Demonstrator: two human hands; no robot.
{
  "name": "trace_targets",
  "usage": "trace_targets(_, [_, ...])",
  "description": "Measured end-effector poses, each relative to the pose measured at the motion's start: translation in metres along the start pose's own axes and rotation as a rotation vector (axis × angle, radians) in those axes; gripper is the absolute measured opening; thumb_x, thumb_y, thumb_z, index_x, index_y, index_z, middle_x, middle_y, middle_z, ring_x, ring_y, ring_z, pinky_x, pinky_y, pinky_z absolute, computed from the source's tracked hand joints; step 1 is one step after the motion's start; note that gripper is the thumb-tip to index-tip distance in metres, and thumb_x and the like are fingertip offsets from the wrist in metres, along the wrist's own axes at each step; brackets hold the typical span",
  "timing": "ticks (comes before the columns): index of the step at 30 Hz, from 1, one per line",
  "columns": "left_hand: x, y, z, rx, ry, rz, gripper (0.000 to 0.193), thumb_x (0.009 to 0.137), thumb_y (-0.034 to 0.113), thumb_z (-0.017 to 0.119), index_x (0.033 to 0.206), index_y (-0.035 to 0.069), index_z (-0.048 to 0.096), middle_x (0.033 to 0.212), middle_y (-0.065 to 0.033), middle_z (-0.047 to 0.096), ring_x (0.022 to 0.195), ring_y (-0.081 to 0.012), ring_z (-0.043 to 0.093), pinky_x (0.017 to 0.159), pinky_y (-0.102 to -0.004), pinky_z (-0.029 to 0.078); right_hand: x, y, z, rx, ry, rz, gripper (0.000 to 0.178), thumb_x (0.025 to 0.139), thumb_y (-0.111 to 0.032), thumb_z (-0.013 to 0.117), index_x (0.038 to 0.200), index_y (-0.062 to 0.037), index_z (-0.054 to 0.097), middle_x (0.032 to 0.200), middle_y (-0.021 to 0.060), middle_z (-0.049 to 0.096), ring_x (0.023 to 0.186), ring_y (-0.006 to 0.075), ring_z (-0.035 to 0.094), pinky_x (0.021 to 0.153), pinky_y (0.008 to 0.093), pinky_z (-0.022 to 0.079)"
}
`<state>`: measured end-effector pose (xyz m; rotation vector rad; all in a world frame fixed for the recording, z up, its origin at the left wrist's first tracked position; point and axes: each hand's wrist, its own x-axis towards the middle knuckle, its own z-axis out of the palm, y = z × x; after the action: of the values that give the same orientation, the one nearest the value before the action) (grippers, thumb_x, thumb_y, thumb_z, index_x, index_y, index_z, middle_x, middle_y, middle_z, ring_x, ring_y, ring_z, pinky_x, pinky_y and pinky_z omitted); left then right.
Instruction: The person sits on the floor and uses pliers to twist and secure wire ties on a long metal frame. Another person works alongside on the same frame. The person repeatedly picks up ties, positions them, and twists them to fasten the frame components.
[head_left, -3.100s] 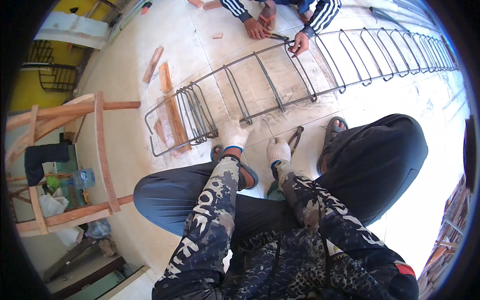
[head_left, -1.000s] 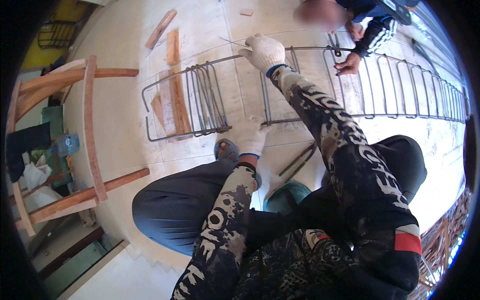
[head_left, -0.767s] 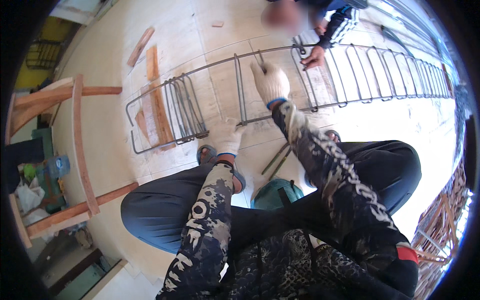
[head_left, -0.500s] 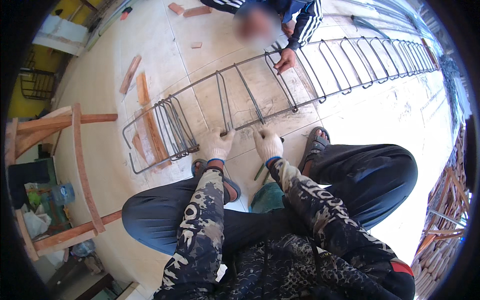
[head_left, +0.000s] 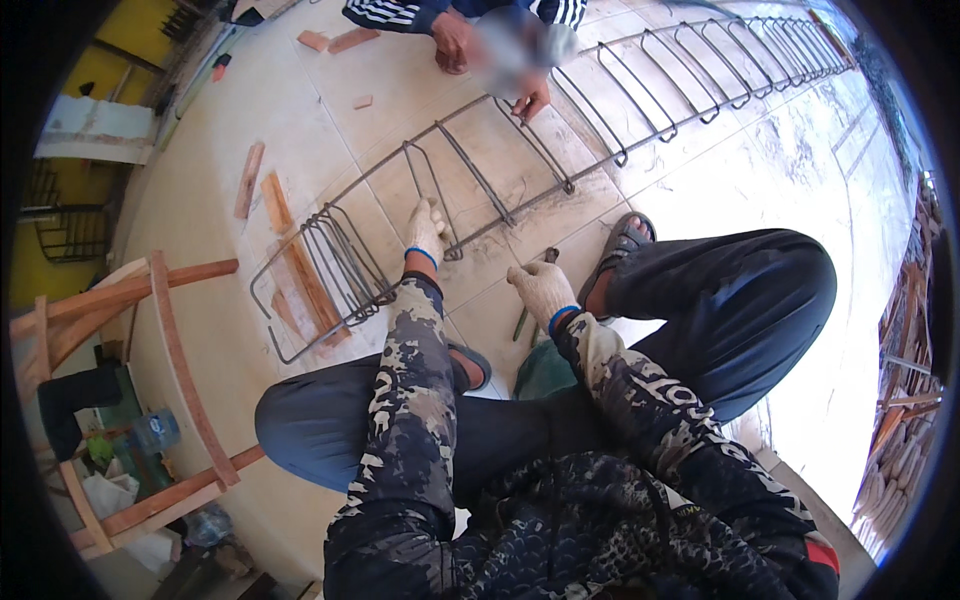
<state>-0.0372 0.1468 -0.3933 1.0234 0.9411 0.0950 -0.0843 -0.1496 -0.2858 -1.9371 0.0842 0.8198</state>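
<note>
Left hand grips rebar cage running lower-left to upper-right; right hand loosely curled, empty

Pale tiled floor, sunlit at right. Yellow wall at far left; dark metal grille against it. Wooden frame lower left. Wood offcuts on floor. Stacked timber along right edge.

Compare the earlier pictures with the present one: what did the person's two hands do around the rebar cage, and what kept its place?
The right hand, stretched to the cage's far bar a second ago, has drawn back to the floor beside a hooked metal tool. The left hand moved up onto the rebar cage, at a stirrup. The cage, the wooden strips under it and the co-worker's hands opposite stayed.
</note>
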Motion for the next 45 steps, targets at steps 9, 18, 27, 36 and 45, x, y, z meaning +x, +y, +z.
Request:
trace_targets(9, [0.002, -0.012, 0.019, 0.109, 0.149, 0.129, 0.028, 0.110, 0.042, 0.061, 0.112, 0.016, 0.072, 0.077, 0.0034, 0.058, 0.057, -0.0123, 0.051, 0.049, -0.0331, 0.045, 0.006, 0.022, 0.014, -0.168, -0.151, 0.093, 0.066, 0.098, -0.057, 0.065, 0.111, 0.0058, 0.081, 0.100, 0.0302, 0.078, 0.102, 0.0434, 0.077, 0.096, 0.0487, 0.057])
trace_targets(18, [0.011, -0.014, 0.007, -0.021, 0.272, 0.124, 0.032, 0.109, 0.045, 0.058, 0.115, 0.016, 0.070, 0.074, 0.0018, 0.053, 0.054, -0.0145, 0.049, 0.046, -0.0344, 0.043, 0.003, 0.015, 0.026, -0.180, -0.124, 0.073, 0.060, 0.099, -0.052, 0.061, 0.109, 0.0039, 0.080, 0.105, 0.0320, 0.077, 0.109, 0.0481, 0.074, 0.099, 0.0508, 0.056])
trace_targets(27, [0.002, -0.017, 0.019, -0.016, 0.255, 0.115, 0.029, 0.110, 0.043, 0.057, 0.117, 0.018, 0.071, 0.069, 0.0032, 0.053, 0.048, -0.0155, 0.047, 0.042, -0.0349, 0.041, 0.007, 0.020, 0.027, -0.216, -0.151, 0.073, 0.060, 0.099, -0.052, 0.061, 0.109, 0.0037, 0.081, 0.106, 0.0317, 0.077, 0.108, 0.0474, 0.075, 0.099, 0.0505, 0.057])
trace_targets(36, [0.002, -0.020, 0.021, 0.010, 0.247, 0.097, 0.032, 0.110, 0.044, 0.057, 0.118, 0.017, 0.070, 0.074, 0.0014, 0.056, 0.051, -0.0147, 0.048, 0.045, -0.0343, 0.043, 0.002, 0.020, 0.031, -0.180, -0.101, 0.025, 0.055, 0.101, -0.049, 0.059, 0.117, -0.0007, 0.081, 0.112, 0.0302, 0.077, 0.112, 0.0457, 0.075, 0.100, 0.0511, 0.057])
trace_targets(45, [0.009, 0.002, -0.023, 0.619, 0.461, 0.452, 0.043, 0.108, 0.045, 0.061, 0.114, 0.005, 0.075, 0.095, -0.0101, 0.078, 0.084, -0.0246, 0.072, 0.079, -0.0421, 0.057, 0.007, 0.026, 0.060, -0.130, -0.127, -0.023, 0.042, 0.101, -0.042, 0.059, 0.117, -0.0111, 0.083, 0.110, 0.0252, 0.079, 0.109, 0.0434, 0.076, 0.098, 0.0507, 0.058])
